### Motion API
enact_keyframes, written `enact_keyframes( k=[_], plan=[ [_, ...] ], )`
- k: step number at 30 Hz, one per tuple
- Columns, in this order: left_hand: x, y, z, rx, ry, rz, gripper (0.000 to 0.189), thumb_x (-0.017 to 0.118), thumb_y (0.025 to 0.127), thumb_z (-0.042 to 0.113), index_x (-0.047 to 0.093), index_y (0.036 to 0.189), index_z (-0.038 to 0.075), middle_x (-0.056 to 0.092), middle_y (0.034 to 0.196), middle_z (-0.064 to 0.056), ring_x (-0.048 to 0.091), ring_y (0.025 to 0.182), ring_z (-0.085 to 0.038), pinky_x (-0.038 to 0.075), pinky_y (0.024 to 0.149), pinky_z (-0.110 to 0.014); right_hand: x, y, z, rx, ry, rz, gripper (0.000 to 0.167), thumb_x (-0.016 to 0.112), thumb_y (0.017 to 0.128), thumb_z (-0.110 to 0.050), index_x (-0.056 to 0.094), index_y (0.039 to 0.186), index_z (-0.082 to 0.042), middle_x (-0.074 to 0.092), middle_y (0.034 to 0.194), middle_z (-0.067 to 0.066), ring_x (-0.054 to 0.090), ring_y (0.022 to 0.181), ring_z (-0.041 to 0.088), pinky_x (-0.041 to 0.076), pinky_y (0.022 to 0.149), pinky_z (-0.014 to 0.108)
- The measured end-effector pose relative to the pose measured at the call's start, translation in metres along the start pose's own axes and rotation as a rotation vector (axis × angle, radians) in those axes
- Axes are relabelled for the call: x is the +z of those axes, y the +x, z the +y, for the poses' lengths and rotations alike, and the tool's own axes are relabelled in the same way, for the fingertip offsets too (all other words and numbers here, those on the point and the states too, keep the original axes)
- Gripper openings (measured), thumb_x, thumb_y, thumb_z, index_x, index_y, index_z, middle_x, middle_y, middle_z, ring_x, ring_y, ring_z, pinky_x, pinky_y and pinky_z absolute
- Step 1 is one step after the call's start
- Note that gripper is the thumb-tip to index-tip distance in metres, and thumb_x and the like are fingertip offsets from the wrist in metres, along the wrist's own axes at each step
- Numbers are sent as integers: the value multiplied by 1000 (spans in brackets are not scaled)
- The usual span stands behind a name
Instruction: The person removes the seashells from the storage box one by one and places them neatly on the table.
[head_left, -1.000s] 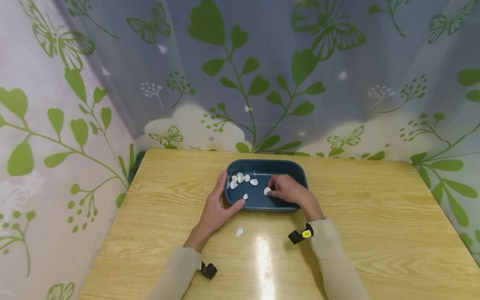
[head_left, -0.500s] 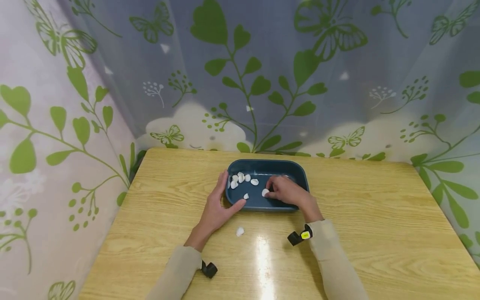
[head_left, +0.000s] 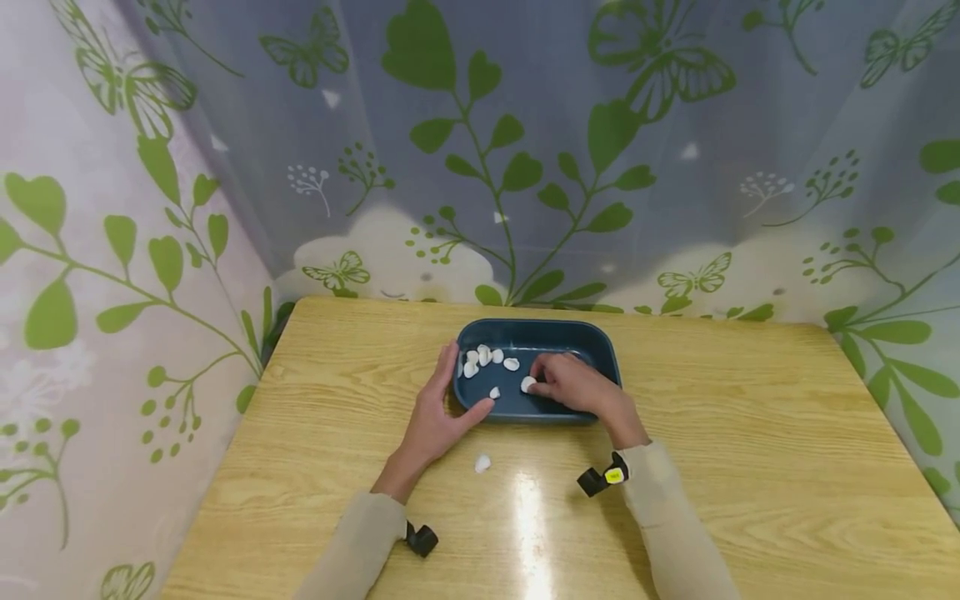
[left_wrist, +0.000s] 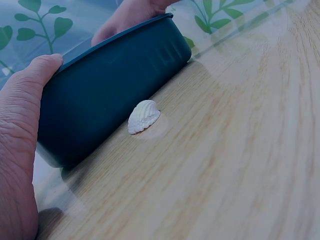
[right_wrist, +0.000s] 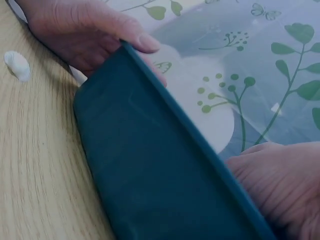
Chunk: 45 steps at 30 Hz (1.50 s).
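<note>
In the head view a dark blue rectangular basin (head_left: 551, 415) stands on the table. My right hand (head_left: 577, 383) reaches into it and pinches a white seashell (head_left: 528, 385) between thumb and fingers, low over the basin floor. My left hand (head_left: 435, 417) rests on the basin's near left corner, its fingers straight along the left end and its thumb spread along the front rim. Several white shells (head_left: 483, 356) lie bunched at the left inside, with a single shell (head_left: 512, 364) beside them. Another small shell (head_left: 494, 392) sits near the left thumb tip.
One ribbed shell (left_wrist: 144, 117) lies on the wooden table (head_left: 750, 433) in front of the basin. A curtain (head_left: 525, 167) printed with leaves and butterflies hangs behind the table's back edge and along the left. Small black cameras (head_left: 592, 481) hang at both wrists.
My right hand has slid slightly left inside the basin with the pinched shell, toward the other shells. My left hand stays on the basin's corner.
</note>
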<state>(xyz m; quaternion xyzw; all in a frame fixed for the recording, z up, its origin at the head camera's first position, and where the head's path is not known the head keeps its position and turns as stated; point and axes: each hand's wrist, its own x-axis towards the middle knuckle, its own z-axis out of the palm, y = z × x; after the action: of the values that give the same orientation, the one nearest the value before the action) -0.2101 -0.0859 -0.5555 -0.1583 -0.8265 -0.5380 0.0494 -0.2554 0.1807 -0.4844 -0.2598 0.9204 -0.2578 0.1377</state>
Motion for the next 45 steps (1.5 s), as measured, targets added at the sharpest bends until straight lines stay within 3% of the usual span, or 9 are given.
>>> enact_keyframes(
  k=[4,11,19,26,35,45],
  plan=[
    [0,0,2,-3,-2,0,104,79,91,51,14,169,27,15,176,-7,10,161,-18,19,128,-52,-2,-7,-6,-26,4,12,20,71,102,-21,68,111,-4,51,64,-4,46,56,9,47,65,29],
    [-2,1,2,4,11,11,104,79,91,49,16,169,18,16,175,-9,12,161,-21,20,127,-53,-6,-18,-19,-65,33,18,21,69,103,-22,67,115,-4,51,65,-6,44,53,8,42,58,26],
    [-4,1,3,4,7,8,104,78,91,50,14,170,26,15,176,-7,10,161,-19,19,127,-53,-11,-31,-34,-99,62,23,22,67,105,-22,66,117,-4,46,64,-8,39,52,6,38,56,24],
    [-4,1,2,15,-5,11,105,79,91,50,15,170,24,15,176,-7,9,161,-20,18,127,-54,-7,-47,-49,-174,115,0,21,67,104,-22,65,116,-5,43,65,-9,38,54,4,37,57,23],
    [-2,1,1,6,-14,9,104,79,91,50,15,169,24,14,176,-9,10,161,-21,18,127,-54,6,-64,-62,-183,71,-3,19,70,102,-22,65,115,-9,41,67,-12,35,56,1,32,55,21],
    [1,0,3,11,-20,15,105,79,91,49,16,169,21,15,176,-7,10,161,-19,18,128,-54,20,-83,-61,-179,13,-6,19,71,102,-21,65,115,-9,38,63,-16,32,53,-3,30,52,18]
  ],
)
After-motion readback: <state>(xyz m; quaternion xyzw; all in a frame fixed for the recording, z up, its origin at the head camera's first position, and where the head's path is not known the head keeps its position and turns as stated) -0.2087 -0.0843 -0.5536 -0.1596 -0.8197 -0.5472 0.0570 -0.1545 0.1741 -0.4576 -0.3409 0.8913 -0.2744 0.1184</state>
